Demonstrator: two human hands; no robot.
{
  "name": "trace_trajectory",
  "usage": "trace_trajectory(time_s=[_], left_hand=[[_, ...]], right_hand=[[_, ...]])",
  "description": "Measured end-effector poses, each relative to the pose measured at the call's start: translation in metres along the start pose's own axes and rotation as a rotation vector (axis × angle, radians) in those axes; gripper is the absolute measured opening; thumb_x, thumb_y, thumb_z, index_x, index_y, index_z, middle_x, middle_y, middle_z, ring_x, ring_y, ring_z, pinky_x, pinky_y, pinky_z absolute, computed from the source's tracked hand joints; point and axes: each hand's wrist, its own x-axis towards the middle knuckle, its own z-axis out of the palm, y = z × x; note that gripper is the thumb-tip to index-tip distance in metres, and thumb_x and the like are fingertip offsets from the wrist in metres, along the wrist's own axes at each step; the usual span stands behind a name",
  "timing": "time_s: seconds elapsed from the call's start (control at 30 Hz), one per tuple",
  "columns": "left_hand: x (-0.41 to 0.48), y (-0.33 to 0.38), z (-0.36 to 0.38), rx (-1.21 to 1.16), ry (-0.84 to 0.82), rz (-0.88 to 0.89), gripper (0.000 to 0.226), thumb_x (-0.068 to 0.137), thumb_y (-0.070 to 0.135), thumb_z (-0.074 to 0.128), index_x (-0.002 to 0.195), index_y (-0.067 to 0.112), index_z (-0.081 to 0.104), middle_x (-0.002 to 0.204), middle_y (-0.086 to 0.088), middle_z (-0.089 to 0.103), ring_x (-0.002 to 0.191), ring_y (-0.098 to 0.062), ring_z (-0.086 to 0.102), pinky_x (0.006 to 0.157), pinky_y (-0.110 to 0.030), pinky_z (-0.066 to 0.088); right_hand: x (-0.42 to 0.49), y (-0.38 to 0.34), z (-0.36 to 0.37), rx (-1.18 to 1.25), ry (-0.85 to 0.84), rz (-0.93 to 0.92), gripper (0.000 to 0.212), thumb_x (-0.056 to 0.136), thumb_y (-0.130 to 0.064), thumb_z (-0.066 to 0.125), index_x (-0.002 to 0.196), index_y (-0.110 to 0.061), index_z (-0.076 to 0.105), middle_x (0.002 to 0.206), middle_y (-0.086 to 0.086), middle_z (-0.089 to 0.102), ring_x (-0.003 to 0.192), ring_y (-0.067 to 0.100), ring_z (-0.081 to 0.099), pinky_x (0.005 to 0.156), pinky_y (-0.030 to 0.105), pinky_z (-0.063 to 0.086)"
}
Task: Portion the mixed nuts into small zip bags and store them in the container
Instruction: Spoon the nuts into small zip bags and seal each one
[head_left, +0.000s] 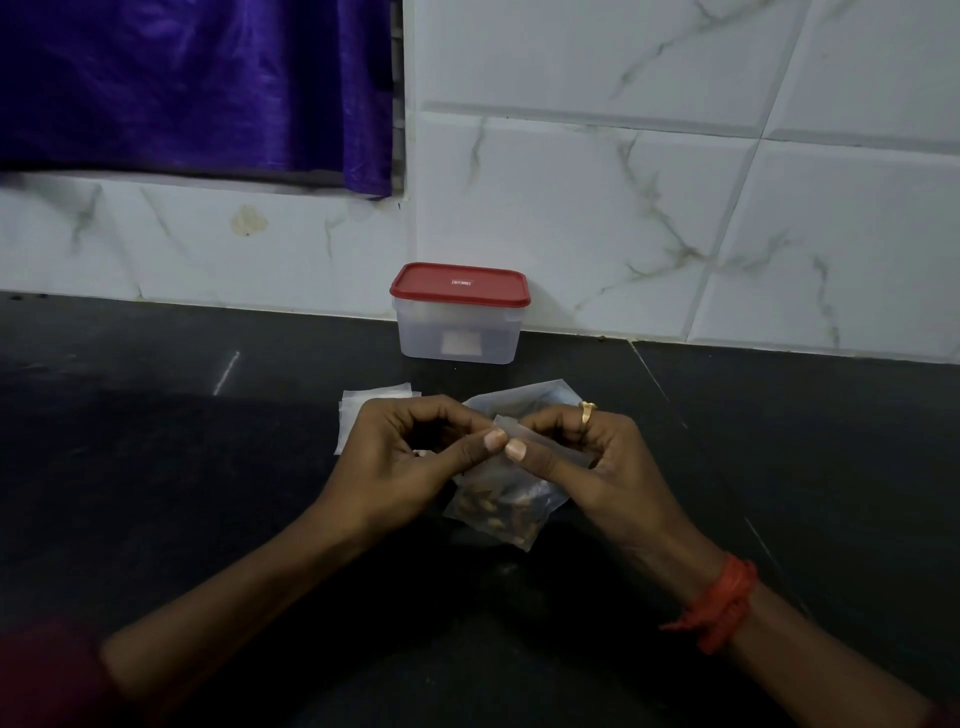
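Small zip bag (498, 501): thin clear plastic, roughly square, crinkled. It hangs just above the desk (156, 467) at centre, between both hands. Mixed nuts (491, 508) sit in its lower part as brown, irregular pieces; individual types can't be told apart.

Left hand (400, 457): fingers (483, 441) curled, thumb and forefinger clamped on the bag's top edge. Right hand (587, 457): same pose, thumb tip almost touching the left thumb tip, pinching the same edge. A gold ring (587, 412) is on a right finger and a red thread band (719, 605) on the right wrist. Both forearms enter from the bottom of the frame.

Container (460, 332): translucent rectangular plastic box w/ rounded corners and a red lid (460, 285), closed. It stands at the back of the desk against the wall (675, 208). A pale patch shows through its side; contents unclear.

Desk: dark, smooth, slightly glossy. A stack of empty bags (358, 410) lies flat behind the left hand, partly hidden. A larger clear bag (530, 397) lies behind the right hand, mostly covered.

Wall: white marble-pattern tiles. A purple satin-like curtain (182, 78) hangs top left.
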Motion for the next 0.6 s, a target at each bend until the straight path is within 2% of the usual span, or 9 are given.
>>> trace_trajectory(time_s=[0.07, 0.13, 0.27, 0.47, 0.6], left_hand=[[0.000, 0.000, 0.000, 0.020, -0.012, 0.011, 0.011, 0.080, 0.017, 0.074, 0.087, 0.009, 0.076, 0.086, -0.001, 0.077, 0.081, -0.015, 0.073, 0.073, -0.021, 0.056], [0.000, -0.001, 0.000, 0.035, -0.016, 0.016, 0.012, 0.081, 0.019, 0.073, 0.087, 0.010, 0.076, 0.086, 0.000, 0.076, 0.081, -0.016, 0.073, 0.073, -0.024, 0.057], [0.000, -0.005, 0.000, 0.070, 0.002, 0.018, 0.013, 0.085, 0.021, 0.070, 0.091, 0.010, 0.074, 0.088, -0.001, 0.074, 0.082, -0.019, 0.070, 0.073, -0.026, 0.057], [-0.001, -0.006, 0.002, 0.065, 0.050, -0.004, 0.018, 0.083, 0.027, 0.068, 0.091, 0.011, 0.072, 0.089, 0.002, 0.072, 0.080, -0.013, 0.068, 0.068, -0.021, 0.055], [0.000, -0.007, 0.002, 0.033, 0.080, -0.031, 0.016, 0.087, 0.027, 0.070, 0.091, 0.011, 0.072, 0.090, -0.003, 0.072, 0.083, -0.021, 0.068, 0.071, -0.032, 0.058]], right_hand=[[0.000, 0.000, 0.000, 0.033, -0.003, 0.015, 0.025, 0.081, -0.032, 0.077, 0.093, -0.010, 0.077, 0.092, 0.011, 0.075, 0.092, 0.034, 0.070, 0.087, 0.055, 0.056], [0.001, -0.002, 0.001, 0.048, 0.001, 0.028, 0.028, 0.078, -0.037, 0.077, 0.091, -0.012, 0.078, 0.091, 0.011, 0.074, 0.093, 0.037, 0.069, 0.087, 0.056, 0.055], [0.002, -0.006, -0.001, 0.040, -0.010, 0.055, 0.027, 0.078, -0.034, 0.083, 0.090, -0.010, 0.079, 0.091, 0.009, 0.077, 0.091, 0.029, 0.072, 0.086, 0.045, 0.058], [0.004, -0.010, -0.003, 0.074, 0.022, 0.100, 0.022, 0.071, -0.027, 0.079, 0.079, -0.007, 0.077, 0.081, 0.004, 0.077, 0.080, 0.016, 0.074, 0.069, 0.022, 0.057], [0.004, -0.015, -0.002, 0.059, 0.055, 0.095, 0.021, 0.068, -0.028, 0.081, 0.069, -0.009, 0.074, 0.071, 0.001, 0.076, 0.069, 0.011, 0.072, 0.062, 0.017, 0.053]])
